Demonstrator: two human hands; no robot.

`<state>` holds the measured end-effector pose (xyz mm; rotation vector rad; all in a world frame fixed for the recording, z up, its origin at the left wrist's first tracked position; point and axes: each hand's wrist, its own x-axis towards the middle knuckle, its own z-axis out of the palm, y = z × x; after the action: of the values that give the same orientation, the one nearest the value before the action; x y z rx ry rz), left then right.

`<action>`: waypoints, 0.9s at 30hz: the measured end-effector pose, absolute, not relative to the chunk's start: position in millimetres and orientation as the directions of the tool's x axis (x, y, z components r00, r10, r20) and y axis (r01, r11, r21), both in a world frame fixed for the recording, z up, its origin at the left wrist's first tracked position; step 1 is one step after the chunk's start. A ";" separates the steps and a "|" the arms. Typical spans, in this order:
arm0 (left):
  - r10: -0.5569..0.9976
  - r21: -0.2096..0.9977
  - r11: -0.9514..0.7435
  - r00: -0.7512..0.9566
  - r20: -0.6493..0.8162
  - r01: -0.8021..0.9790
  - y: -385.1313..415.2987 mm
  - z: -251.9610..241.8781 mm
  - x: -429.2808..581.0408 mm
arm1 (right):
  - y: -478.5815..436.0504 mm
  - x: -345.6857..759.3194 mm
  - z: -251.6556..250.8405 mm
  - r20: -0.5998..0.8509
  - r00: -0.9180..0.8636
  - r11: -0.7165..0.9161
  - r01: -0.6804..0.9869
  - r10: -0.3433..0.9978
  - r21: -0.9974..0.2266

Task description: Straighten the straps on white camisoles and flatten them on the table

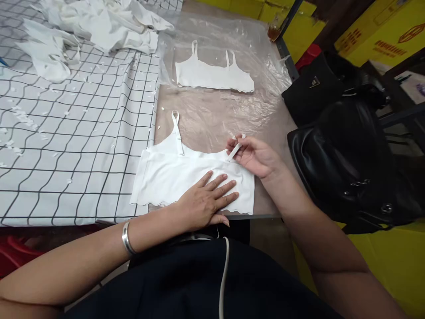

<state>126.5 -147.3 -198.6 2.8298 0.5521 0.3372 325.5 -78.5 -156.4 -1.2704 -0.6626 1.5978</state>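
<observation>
Head view, my count: laid out, one white top on plastic sheeting; in work, nearer top, partly over checked cloth, left hand spread flat on it, gripping nothing, right hand pinching its strap; not yet spread, white heap. Bag plate, red print on yellow box: illegible.

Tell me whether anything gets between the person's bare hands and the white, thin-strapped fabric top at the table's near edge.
Nothing visible does. The bare left hand lies spread, palm down, directly on the white, thin-strapped fabric top, and the bare right hand holds the narrow white strap on its right side.
</observation>
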 end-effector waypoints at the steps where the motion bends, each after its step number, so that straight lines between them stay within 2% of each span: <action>1: 0.388 0.272 -0.901 0.908 0.157 0.338 -149.2 -201.7 125.8 | -67.9 330.0 -154.0 -0.436 0.028 -0.394 -0.380 0.899 -0.837; 3: 0.399 0.270 -0.895 0.907 0.133 0.354 -150.3 -204.9 126.1 | -44.0 337.9 -152.3 -0.439 0.088 -0.377 -0.381 0.894 -0.844; 6: 0.405 0.261 -0.895 0.905 0.130 0.363 -149.3 -204.0 130.7 | -8.9 342.9 -155.5 -0.486 0.087 -0.450 -0.268 0.870 -0.852; 8: 0.391 0.255 -0.903 0.907 0.155 0.346 -149.0 -201.3 132.5 | 7.4 342.3 -156.1 -0.549 0.047 -0.541 -0.121 0.834 -0.832; 10: 0.403 0.257 -0.902 0.891 0.208 0.347 -149.2 -196.6 126.0 | 11.7 342.9 -149.8 -0.565 0.092 -0.573 0.148 0.820 -0.806; 11: 0.452 0.266 -0.882 0.858 0.243 0.389 -149.2 -193.6 117.6 | 7.7 345.2 -143.7 -0.525 0.157 -0.545 0.339 0.836 -0.767; 13: 0.655 0.299 -0.755 0.691 0.306 0.584 -148.7 -186.8 89.6 | -14.7 354.2 -128.6 -0.327 0.287 -0.430 0.708 0.900 -0.560; 14: 0.777 0.317 -0.628 0.545 0.315 0.711 -148.1 -183.3 71.2 | -32.8 360.2 -122.0 -0.223 0.300 -0.369 0.834 0.927 -0.411; 15: 0.878 0.327 -0.462 0.375 0.297 0.824 -147.3 -180.1 51.9 | -54.3 366.2 -117.8 -0.139 0.306 -0.335 0.892 0.942 -0.302; 16: 0.945 0.324 -0.288 0.211 0.251 0.901 -146.3 -177.5 33.2 | -77.8 371.3 -116.8 -0.172 0.280 -0.320 0.907 0.944 -0.276; 17: 0.979 0.310 -0.133 0.077 0.187 0.941 -145.1 -175.7 17.1 | -101.8 374.8 -119.4 -0.284 0.266 -0.344 0.897 0.921 -0.277; 19: 0.997 0.280 0.056 -0.069 0.039 0.958 -142.2 -174.7 -3.3 | -144.8 374.8 -133.7 -0.415 0.259 -0.392 0.877 0.872 -0.278; 21: 0.994 0.284 0.102 -0.088 -0.062 0.953 -138.7 -176.3 -6.1 | -174.7 366.6 -153.7 -0.372 0.278 -0.402 0.860 0.886 -0.313; 24: 0.994 0.346 0.097 -0.071 -0.089 0.933 -135.3 -177.3 6.8 | -192.0 350.3 -174.9 -0.201 0.287 -0.350 0.796 0.937 -0.494; 26: 0.992 0.469 0.121 -0.093 -0.083 0.875 -135.6 -174.0 12.8 | -190.9 343.9 -174.4 -0.137 0.315 -0.322 0.667 0.939 -0.671; 27: 0.990 0.570 0.143 -0.111 -0.091 0.809 -135.9 -171.2 12.8 | -188.7 342.9 -169.3 -0.147 0.330 -0.318 0.560 0.933 -0.765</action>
<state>12.8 -135.9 -171.2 1.7175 1.9776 0.5340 342.9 -188.7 -169.3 -1.9917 -1.3067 0.7944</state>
